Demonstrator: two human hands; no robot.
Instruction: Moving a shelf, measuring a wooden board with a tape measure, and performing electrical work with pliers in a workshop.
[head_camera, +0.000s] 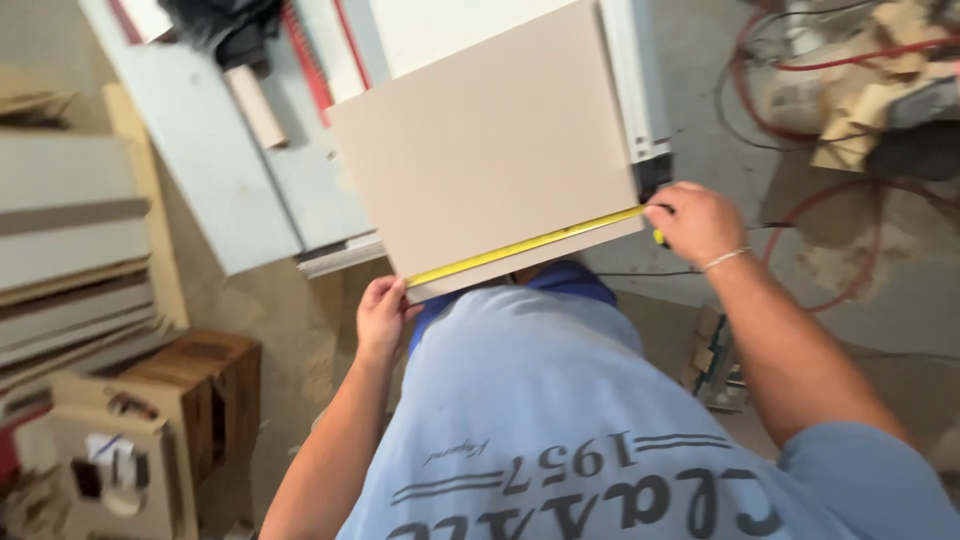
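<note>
A beige flat board (490, 150) lies on a grey saw table (215, 160), its near edge overhanging toward me. A yellow tape measure blade (525, 246) is stretched along that near edge. My left hand (383, 318) pinches the blade's end at the board's left corner. My right hand (697, 222) grips the tape measure case at the board's right corner, beside a black fence end. My light blue shirt fills the lower middle of the view.
Stacked panels and wooden boxes (150, 420) stand at the left. Red hoses (800, 130) and wood offcuts (870, 110) lie on the dusty floor at the right. A white fence rail (640, 80) runs along the board's right side.
</note>
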